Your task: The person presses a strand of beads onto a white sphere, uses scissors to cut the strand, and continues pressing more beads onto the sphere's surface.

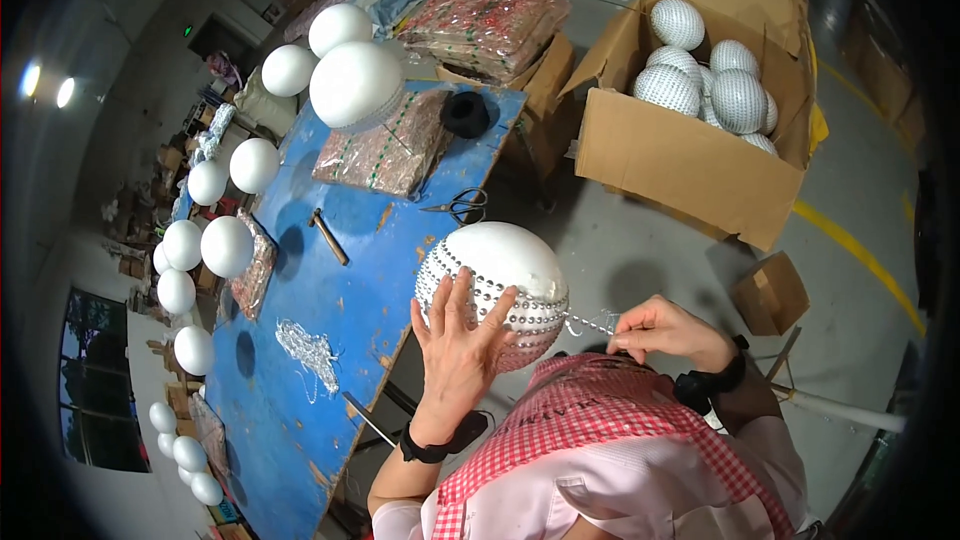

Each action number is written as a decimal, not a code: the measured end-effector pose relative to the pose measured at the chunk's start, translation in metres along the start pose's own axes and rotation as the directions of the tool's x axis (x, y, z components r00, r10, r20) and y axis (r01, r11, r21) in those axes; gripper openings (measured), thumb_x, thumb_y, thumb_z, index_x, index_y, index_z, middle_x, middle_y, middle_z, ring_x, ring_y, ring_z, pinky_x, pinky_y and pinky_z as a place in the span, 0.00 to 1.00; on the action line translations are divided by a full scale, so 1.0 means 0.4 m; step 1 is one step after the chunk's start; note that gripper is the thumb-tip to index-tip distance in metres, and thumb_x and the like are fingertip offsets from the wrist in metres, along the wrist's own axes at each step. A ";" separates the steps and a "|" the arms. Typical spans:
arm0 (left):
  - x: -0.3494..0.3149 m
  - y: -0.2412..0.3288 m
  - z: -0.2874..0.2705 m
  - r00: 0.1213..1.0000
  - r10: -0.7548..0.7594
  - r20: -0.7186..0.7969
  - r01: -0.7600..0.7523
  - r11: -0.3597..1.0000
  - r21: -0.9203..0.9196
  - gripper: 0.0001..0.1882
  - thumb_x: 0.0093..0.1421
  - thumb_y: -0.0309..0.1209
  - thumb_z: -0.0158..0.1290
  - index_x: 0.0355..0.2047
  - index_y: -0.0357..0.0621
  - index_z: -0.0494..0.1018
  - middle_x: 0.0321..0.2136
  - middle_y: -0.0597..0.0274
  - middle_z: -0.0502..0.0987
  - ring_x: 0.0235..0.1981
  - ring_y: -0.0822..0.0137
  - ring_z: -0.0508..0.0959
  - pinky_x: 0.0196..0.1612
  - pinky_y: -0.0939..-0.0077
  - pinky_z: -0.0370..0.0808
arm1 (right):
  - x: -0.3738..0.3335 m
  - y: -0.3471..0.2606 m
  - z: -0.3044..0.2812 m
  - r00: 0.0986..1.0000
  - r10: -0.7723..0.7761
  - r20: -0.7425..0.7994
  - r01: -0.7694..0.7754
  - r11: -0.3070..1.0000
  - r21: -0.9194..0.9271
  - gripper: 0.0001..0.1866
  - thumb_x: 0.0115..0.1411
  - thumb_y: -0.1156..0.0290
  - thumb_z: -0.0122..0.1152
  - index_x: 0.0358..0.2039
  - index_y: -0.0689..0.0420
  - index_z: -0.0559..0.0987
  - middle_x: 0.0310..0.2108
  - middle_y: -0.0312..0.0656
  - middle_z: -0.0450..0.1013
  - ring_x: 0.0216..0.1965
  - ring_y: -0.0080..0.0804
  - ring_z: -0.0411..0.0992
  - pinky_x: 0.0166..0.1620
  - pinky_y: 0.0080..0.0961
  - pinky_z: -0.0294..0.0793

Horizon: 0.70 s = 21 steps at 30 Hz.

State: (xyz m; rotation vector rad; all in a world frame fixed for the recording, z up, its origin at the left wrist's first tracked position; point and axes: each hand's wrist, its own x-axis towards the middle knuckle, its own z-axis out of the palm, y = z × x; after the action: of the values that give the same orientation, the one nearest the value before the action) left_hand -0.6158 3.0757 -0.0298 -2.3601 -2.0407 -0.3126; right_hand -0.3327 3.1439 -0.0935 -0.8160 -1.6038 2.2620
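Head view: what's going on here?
The person's left hand rests spread on a large white ball; the right hand pinches a thin silver bead strand that runs to it. Rows of silver beads band the ball's side; its top is bare. An open brown cardboard box holds white, silver-beaded balls.

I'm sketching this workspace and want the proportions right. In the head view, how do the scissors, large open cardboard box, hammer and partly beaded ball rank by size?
1. Large open cardboard box
2. Partly beaded ball
3. Hammer and scissors: lengths look alike, so unranked.
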 end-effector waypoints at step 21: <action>0.032 -0.030 -0.017 0.995 0.011 0.096 0.002 0.990 -0.138 0.25 0.61 0.28 0.48 0.58 0.66 0.67 0.66 0.43 0.48 0.67 0.44 0.49 0.63 0.42 0.43 | 0.038 -0.017 -0.029 0.986 -0.127 -0.104 0.133 0.990 0.051 0.10 0.63 0.69 0.55 0.34 0.63 0.80 0.15 0.27 0.64 0.16 0.12 0.58 0.21 0.14 0.56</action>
State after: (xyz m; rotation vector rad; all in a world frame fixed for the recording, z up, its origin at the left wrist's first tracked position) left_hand -0.6268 3.0891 -0.0228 -2.5062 -2.1199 -0.3579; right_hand -0.3392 3.1630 -0.0946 -0.7743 -1.4945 2.1313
